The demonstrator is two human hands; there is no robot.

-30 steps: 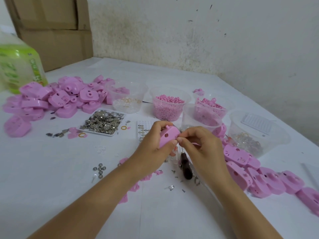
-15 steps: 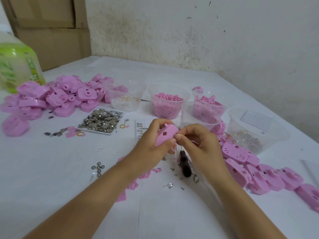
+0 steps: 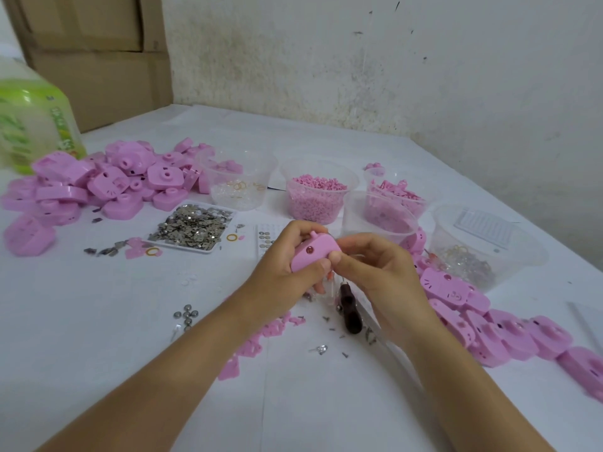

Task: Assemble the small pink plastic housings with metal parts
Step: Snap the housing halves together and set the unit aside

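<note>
My left hand (image 3: pixel 283 269) grips a small pink housing (image 3: pixel 313 252) above the middle of the white table, its outer face with a round dark hole turned up. My right hand (image 3: pixel 375 272) pinches the housing's right edge with thumb and forefinger; whatever small part may be under those fingertips is hidden. A white tray of small metal pieces (image 3: pixel 192 228) lies to the left. A heap of pink housings (image 3: pixel 98 187) sits at the far left, and another row of housings (image 3: pixel 483 324) runs along the right.
Clear tubs stand behind my hands: one with rings (image 3: pixel 238 187), two with pink bits (image 3: pixel 316 197) (image 3: pixel 391 203), one at right with clear parts (image 3: pixel 483 252). A dark-handled tool (image 3: pixel 349 308), loose screws, button cells (image 3: pixel 186 316) and pink scraps lie below my hands. A green bottle (image 3: pixel 29 122) stands far left.
The housing has turned slightly in my left hand, showing more of its outer face. Both hands stay at the same spot, with the right fingers still at the housing's edge.
</note>
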